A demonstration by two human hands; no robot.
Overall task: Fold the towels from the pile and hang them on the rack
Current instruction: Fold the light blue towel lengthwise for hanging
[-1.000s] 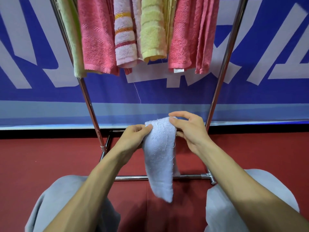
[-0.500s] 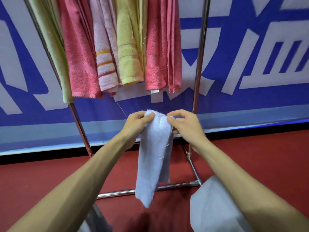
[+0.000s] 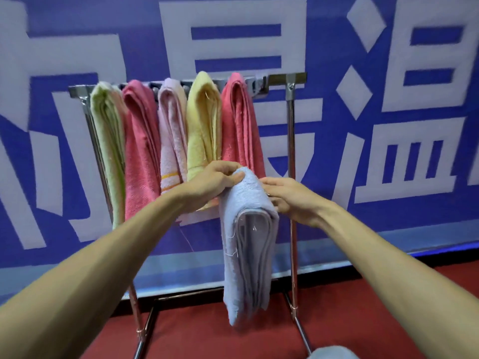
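Change first: over the last second the view has climbed from low by the rack's base to bar height, and the pale blue towel has come up with it, from near the floor rails to mid-height in front of the hung towels' lower ends. This suggests folding is done and hanging is next. Left to right: the rack is shiny chrome tube with a square-section top bar, and 5 folded terry towels are draped over it side by side and touching: green towel, deep pink towel, pale pink towel with an orange stripe low down, yellow towel, and red towel. The left hand pinches the top fold of the pale blue towel, thumb over the crown. That towel hangs as a narrow, limp, fuzzy strip, its stacked layer edges facing the camera and loose threads showing. The right hand has its fingers curled on the towel's right edge just below the top. Bare bar shows right of the red towel, likely the slot. Behind is a blue banner with white characters, and below is the red floor.
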